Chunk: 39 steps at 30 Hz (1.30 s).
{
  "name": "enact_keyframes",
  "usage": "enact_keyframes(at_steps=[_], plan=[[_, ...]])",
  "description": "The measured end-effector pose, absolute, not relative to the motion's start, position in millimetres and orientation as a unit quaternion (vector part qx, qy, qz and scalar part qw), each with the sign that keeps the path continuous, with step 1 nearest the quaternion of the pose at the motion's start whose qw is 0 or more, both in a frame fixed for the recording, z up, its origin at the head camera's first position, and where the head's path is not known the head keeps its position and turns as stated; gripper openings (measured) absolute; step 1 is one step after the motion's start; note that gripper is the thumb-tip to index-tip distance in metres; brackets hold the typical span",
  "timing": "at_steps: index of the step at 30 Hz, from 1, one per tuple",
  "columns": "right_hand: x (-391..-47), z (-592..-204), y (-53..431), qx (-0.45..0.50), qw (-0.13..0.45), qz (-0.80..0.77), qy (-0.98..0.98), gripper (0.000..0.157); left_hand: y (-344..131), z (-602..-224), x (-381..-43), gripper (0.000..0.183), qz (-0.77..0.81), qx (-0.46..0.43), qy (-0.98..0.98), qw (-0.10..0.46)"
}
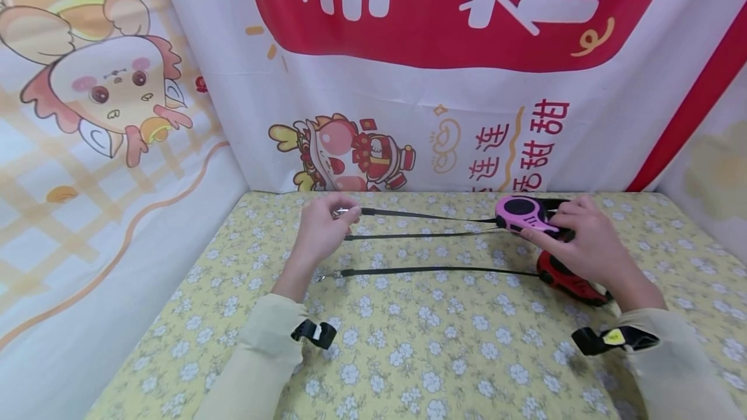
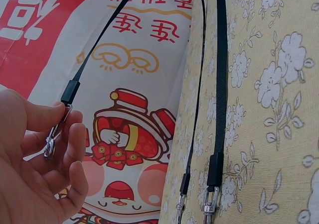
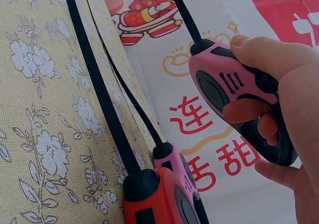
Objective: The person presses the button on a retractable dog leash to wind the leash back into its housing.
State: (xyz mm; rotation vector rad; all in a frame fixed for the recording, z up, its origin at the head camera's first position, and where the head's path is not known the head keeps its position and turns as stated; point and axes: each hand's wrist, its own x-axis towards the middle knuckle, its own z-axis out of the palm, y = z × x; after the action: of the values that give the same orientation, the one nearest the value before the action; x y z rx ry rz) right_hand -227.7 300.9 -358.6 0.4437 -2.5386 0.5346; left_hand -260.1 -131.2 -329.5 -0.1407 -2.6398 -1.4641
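Observation:
My right hand [image 1: 589, 242] grips the handle of a pink retractable dog leash [image 1: 516, 212], raised above the table. My left hand [image 1: 321, 229] pinches the metal clip [image 2: 54, 137] at the end of that leash's black strap [image 1: 423, 215], which stretches between both hands. A red retractable leash [image 1: 560, 277] lies below my right hand, its strap [image 1: 438, 269] laid out leftward to a metal clip [image 1: 329, 275]. In the right wrist view a second pink leash [image 3: 180, 167] lies beside the red one; the head view mostly hides it.
A yellow floral cloth [image 1: 408, 342] covers the table. Behind stands a white printed curtain [image 1: 350, 89] with red lettering and cartoon figures, and a similar sheet [image 1: 192, 225] hangs at the left. Black straps [image 1: 315, 333] circle both sleeve cuffs.

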Motion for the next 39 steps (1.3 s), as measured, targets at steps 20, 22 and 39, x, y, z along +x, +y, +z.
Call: enact_keyframes(at_steps=[20, 22, 39], plan=[[-226.8, -359.7, 297.3, 0.160, 0.245, 0.194, -0.936, 0.049, -127.6, -332.2, -260.1, 0.015, -0.480, -0.034, -0.876, 0.041], [-227.0, -359.8, 297.1, 0.162, 0.246, 0.194, -0.936, 0.049, -127.1, -332.5, -260.1, 0.014, -0.482, -0.035, -0.875, 0.041], [-228.6, -361.3, 291.8, 0.173, 0.233, 0.188, -0.938, 0.044, -123.2, -333.0, -260.4, 0.014, -0.474, -0.027, -0.880, 0.029]])
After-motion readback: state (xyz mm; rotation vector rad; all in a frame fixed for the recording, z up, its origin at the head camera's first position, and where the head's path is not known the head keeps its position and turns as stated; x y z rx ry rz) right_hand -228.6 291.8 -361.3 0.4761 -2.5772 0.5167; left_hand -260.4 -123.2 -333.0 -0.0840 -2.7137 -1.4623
